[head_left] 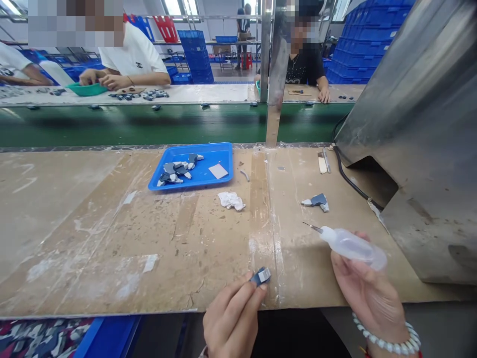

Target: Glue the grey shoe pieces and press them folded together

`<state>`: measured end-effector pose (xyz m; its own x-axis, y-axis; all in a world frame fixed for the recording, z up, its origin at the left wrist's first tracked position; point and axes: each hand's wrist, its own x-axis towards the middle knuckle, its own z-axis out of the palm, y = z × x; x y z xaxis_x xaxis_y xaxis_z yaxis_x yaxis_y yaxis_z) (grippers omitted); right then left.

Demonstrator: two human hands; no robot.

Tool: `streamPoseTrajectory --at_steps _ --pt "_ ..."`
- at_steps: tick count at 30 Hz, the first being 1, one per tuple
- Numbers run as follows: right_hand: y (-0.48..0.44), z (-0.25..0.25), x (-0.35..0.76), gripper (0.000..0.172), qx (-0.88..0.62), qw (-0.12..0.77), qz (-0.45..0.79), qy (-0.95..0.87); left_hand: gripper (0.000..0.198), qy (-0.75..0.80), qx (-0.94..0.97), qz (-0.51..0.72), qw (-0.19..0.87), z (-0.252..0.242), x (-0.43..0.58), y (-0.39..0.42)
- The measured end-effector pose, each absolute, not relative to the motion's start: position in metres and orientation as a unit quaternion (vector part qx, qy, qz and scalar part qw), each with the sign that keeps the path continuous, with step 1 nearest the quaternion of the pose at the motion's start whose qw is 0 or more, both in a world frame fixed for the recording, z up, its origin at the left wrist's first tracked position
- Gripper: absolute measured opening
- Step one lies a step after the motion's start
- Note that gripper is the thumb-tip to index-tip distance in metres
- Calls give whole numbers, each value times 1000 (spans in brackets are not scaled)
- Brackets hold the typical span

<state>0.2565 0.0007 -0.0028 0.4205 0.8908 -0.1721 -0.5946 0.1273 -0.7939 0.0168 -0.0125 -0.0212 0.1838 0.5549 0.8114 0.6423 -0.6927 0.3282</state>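
My left hand (pixel 231 318) pinches a small blue-grey part (pixel 261 275) at its fingertips, just above the near edge of the worn brown workbench (pixel 112 233). My right hand (pixel 368 293), with a white bead bracelet on the wrist, is closed round a clear squeeze bottle (pixel 352 244) whose thin metal needle tip points left. A similar grey part (pixel 316 202) lies on the bench beyond the bottle. Farther back, a blue tray (pixel 208 174) holds several such parts and a white card.
A crumpled white tissue (pixel 231 200) lies near the tray. A large steel machine housing (pixel 421 129) with a black cable stands at the right. Behind runs a green conveyor (pixel 149 124); two people work across it. A blue bin (pixel 108 338) sits below the bench's near edge.
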Motion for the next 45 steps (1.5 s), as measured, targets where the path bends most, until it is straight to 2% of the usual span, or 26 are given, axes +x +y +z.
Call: streamPoseTrajectory --at_steps 3,7,12,15,28,38,45 --pt "1 0 252 33 -420 737 499 -179 31 -390 -767 -508 39 -23 16 -13" --pt "-4 7 233 21 -450 710 453 -297 28 -376 -779 -501 37 -24 14 -13" --pt "-12 2 207 17 -462 708 310 -434 29 -376 -790 -482 41 -26 9 -15" --pt "-13 -3 200 16 -483 698 282 -448 32 -376 -791 -480 54 -30 7 -15" --pt "-13 -4 198 20 -516 656 333 -439 24 -382 -794 -469 66 -24 9 -15" --pt "-12 -9 202 16 -519 648 375 -412 26 -373 -787 -487 61 -27 11 -13" --pt "-12 -9 202 21 -537 652 374 -383 32 -377 -788 -484 41 -28 10 -15"
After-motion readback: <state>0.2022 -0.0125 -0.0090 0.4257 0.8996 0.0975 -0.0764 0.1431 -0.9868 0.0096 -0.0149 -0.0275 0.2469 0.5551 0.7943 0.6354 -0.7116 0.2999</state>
